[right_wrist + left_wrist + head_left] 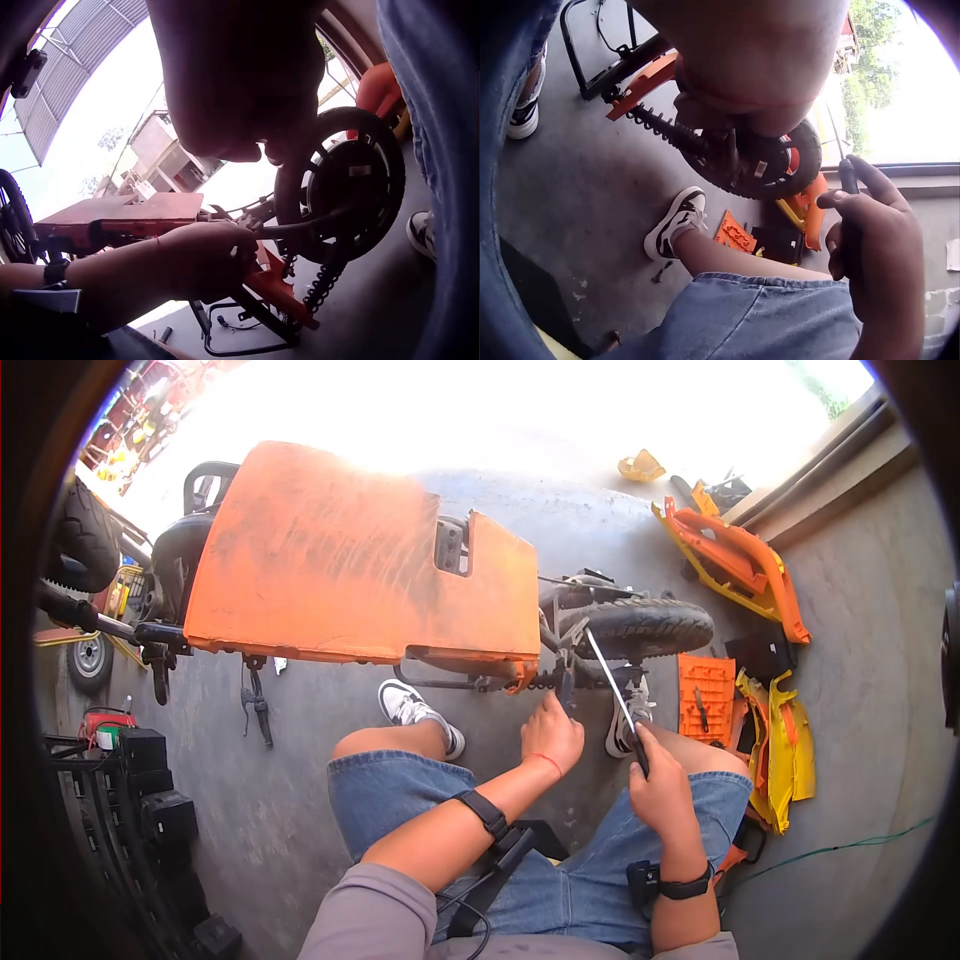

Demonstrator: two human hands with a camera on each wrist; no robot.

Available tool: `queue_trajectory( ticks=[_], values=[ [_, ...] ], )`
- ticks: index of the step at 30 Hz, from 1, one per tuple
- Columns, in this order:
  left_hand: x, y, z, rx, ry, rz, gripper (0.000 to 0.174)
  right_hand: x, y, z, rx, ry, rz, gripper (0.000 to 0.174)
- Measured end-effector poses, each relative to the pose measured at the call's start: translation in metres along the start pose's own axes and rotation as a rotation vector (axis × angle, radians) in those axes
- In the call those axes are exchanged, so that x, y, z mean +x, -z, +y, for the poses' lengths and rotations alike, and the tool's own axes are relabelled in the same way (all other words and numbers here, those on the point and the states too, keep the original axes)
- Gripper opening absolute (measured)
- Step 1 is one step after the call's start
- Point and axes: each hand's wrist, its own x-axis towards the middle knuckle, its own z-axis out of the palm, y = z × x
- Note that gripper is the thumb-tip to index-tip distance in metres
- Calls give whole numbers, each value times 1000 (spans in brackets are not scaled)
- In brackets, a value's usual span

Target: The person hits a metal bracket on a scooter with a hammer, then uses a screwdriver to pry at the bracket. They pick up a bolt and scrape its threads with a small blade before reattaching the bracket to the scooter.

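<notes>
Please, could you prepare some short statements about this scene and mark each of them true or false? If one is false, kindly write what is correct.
1. The right hand holds a screwdriver. True.
2. The largest panel in the head view is blue. False: the panel is orange.
3. A thin red string is around the wrist of the left hand. True.
4. The wheel has no tyre. False: the wheel has a black tyre.
5. The left shoe shows both white and black. True.
</notes>
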Motion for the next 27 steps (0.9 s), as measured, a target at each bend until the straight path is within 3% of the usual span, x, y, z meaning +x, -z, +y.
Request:
queue_trajectory(
  ticks=[2, 5, 9, 11, 21, 25, 27],
  values=[
    [1, 1, -2, 81, 15, -26, 36, -2, 3, 5, 95, -163, -177, 46],
    [4, 3, -4, 110, 33, -57, 31, -2, -2, 12, 86, -140, -16, 42],
    [10, 1, -8, 95, 45, -68, 31, 5, -6, 6, 150, -185, -125, 40],
    [13, 2, -8, 41, 85, -142, 40, 8, -11, 4, 174, -203, -213, 39],
    [21, 9, -14, -12, 73, -139, 49, 8, -41, 7, 186, -134, -465, 53],
    [19, 8, -11, -31, 117, -139, 54, 12, -63, 38, 281, -196, -432, 50],
    [18, 7, -9, -56, 138, -106, 60, 15, -56, 31, 568, -409, -439, 49]
  ],
)
